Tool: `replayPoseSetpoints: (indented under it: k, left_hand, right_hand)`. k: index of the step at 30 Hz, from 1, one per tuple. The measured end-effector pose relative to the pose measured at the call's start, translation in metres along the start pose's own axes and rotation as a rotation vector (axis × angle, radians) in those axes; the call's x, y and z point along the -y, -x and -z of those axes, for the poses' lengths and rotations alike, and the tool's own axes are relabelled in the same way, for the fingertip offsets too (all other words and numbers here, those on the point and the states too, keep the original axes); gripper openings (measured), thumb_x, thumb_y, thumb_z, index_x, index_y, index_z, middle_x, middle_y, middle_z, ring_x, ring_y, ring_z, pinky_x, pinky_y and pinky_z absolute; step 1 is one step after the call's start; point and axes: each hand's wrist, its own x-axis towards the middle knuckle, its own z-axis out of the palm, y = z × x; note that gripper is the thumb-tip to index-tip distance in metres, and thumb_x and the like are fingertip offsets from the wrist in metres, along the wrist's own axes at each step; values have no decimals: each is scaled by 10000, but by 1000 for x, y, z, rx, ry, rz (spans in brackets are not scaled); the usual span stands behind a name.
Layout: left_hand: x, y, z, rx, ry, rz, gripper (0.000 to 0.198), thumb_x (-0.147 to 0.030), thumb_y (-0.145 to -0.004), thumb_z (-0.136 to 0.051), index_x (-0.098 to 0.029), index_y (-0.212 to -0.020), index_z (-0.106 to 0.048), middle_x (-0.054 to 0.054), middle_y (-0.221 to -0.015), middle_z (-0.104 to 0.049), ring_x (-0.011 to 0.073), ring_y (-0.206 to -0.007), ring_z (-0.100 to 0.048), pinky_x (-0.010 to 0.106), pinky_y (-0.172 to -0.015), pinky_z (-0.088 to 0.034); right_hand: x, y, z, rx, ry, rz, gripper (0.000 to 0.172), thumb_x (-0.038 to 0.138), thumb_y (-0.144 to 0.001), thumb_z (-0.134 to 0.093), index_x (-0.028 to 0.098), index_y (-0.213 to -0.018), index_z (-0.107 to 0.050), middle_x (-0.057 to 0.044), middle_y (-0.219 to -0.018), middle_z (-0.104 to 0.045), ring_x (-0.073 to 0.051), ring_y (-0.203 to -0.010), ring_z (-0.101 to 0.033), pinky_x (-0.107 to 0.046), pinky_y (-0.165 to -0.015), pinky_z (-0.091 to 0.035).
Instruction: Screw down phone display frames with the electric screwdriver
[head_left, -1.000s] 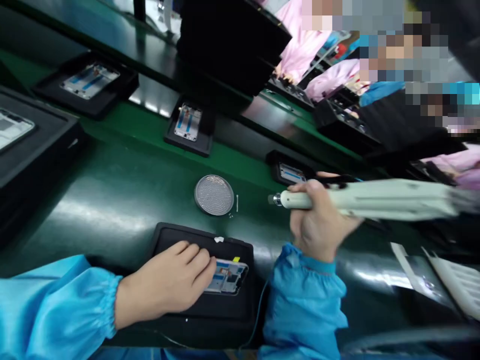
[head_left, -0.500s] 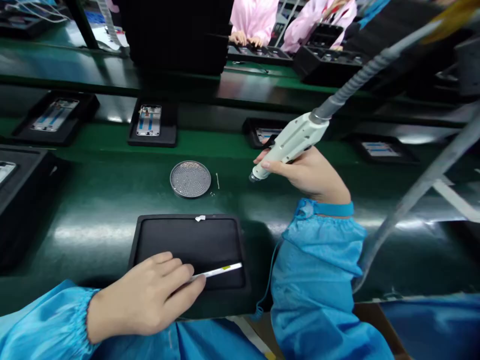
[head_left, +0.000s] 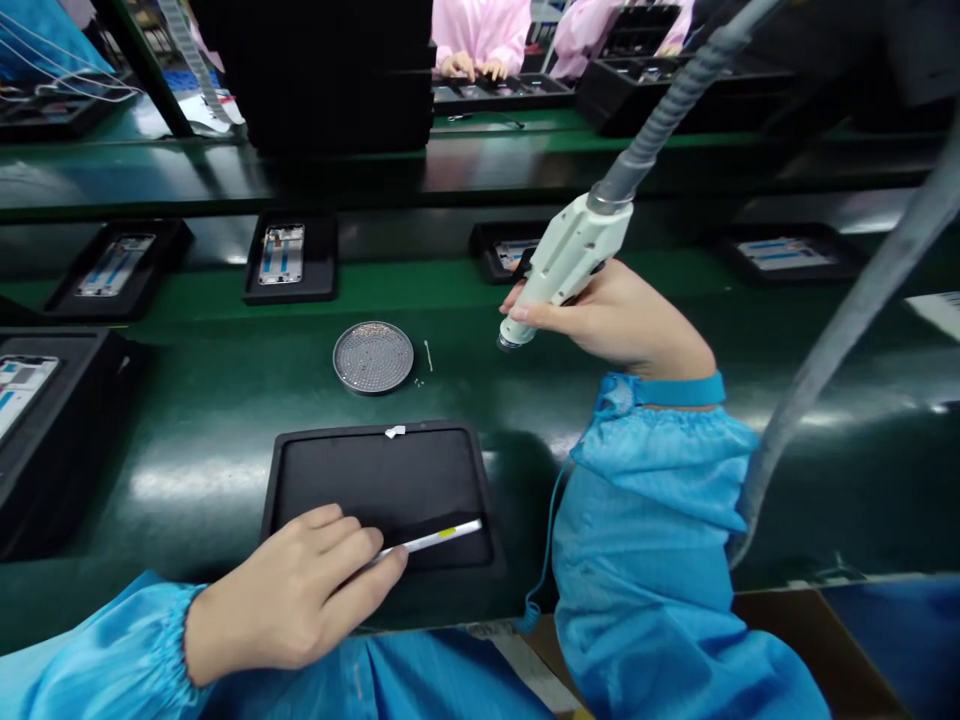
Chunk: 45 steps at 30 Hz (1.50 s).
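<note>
My left hand (head_left: 300, 585) is closed on a thin white phone (head_left: 442, 535) seen edge-on, with a yellow mark on its side. It holds the phone, tilted up on edge, over the near part of a shallow black tray (head_left: 337, 470). In my right hand (head_left: 637, 315) is a pale electric screwdriver (head_left: 570, 250), its tip pointing down and left above the green bench. The screwdriver's back end joins a grey spiral-wrapped cable (head_left: 660, 120). A round screw plate (head_left: 373, 357) with many small holes and some tiny screws lies between the hands, beyond the tray.
A small white stick (head_left: 428, 355) and tiny bits lie beside the plate. Phone frames in black trays (head_left: 319, 265) line the back of the bench. A black box (head_left: 67, 400) stands at left. A grey hose (head_left: 832, 340) hangs at right. People in pink work opposite.
The view has shifted slightly. The screwdriver is a little more upright in my right hand. My left hand keeps its hold on the phone, almost unmoved.
</note>
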Motion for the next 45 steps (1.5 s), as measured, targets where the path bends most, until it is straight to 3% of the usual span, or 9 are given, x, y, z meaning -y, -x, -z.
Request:
replayPoseSetpoints:
  k: [10, 21, 30, 38, 45]
  left_hand:
    - [0, -3, 3, 29, -42, -27, 312, -70, -993, -342, -54, -1152, -610, 115, -886, -646, 188, -726, -591, 328, -621, -517]
    - [-4, -16, 5, 135, -58, -30, 334, -50, -965, -361, -42, -1226, -570, 73, -785, -587, 192, -619, -514, 341, -558, -457]
    - [-4, -15, 4, 137, -59, -35, 334, -46, -961, -375, -33, -1243, -554, 74, -794, -590, 196, -636, -515, 344, -567, -462]
    - [-6, -19, 7, 232, -68, -37, 376, -39, -934, -406, -26, -1296, -508, 83, -825, -604, 214, -642, -523, 362, -562, -465]
    - [-7, -27, 8, 312, -76, -40, 408, -46, -930, -399, -29, -1327, -491, 77, -830, -588, 219, -664, -526, 367, -590, -484]
  right_hand:
    - [1, 1, 1, -2, -9, 10, 137, 266, -809, -707, 134, -848, -714, -70, -862, -742, -172, -802, -646, -361, -800, -516]
    - [-8, -3, 1, -8, -58, 25, 103, 285, -777, -748, 188, -791, -717, -36, -823, -721, -213, -785, -663, -433, -841, -538]
    - [2, 2, 3, 2, -7, 13, 154, 268, -825, -690, 117, -848, -708, -72, -882, -733, -167, -825, -655, -352, -810, -514]
    - [-7, -3, 3, 24, -58, 24, 181, 344, -764, -735, 172, -813, -703, -62, -868, -724, -233, -826, -662, -449, -844, -525]
    - [-9, -4, 4, 39, -71, 33, 204, 386, -749, -737, 193, -809, -711, -49, -842, -722, -244, -817, -667, -446, -805, -534]
